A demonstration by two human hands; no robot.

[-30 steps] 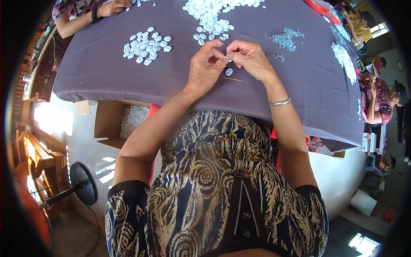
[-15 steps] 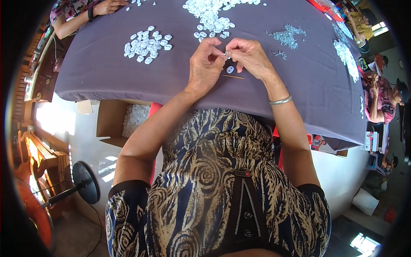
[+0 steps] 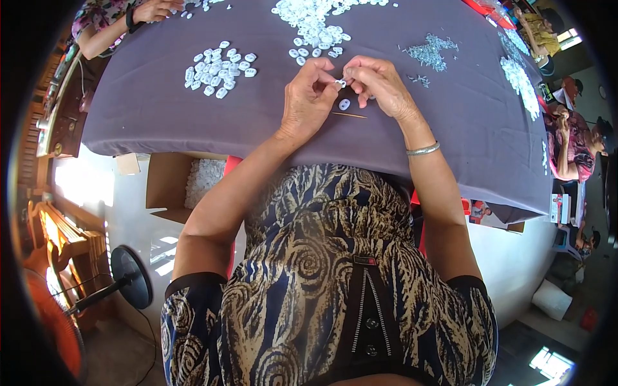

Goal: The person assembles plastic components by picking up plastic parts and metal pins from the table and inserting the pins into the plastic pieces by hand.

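My left hand [image 3: 304, 100] pinches a small white plastic piece [image 3: 340, 83] between thumb and fingertips over the cloth. Against the same piece press the closed fingertips of my right hand [image 3: 378, 87]; whether they hold a separate tiny part cannot be made out. Just below the hands lies a single white oval piece with two dark holes [image 3: 345, 104]. A thin wooden stick [image 3: 350, 115], like a toothpick, rests nearer to me. Beyond my fingers spreads a large heap of white oval pieces [image 3: 313, 29], and to the left a smaller group of them [image 3: 219, 69].
A pile of small silvery metal parts [image 3: 432, 53] lies right of my hands on the dark tablecloth [image 3: 161, 116]. At the far left another person's hand [image 3: 158, 9] works at the table. An open cardboard box [image 3: 168, 183] stands below the front edge; a fan [image 3: 130, 275] is at left.
My right fingertips have shifted slightly at the small white piece, showing more of it. My left hand keeps its pinch. The picture has moved a little.
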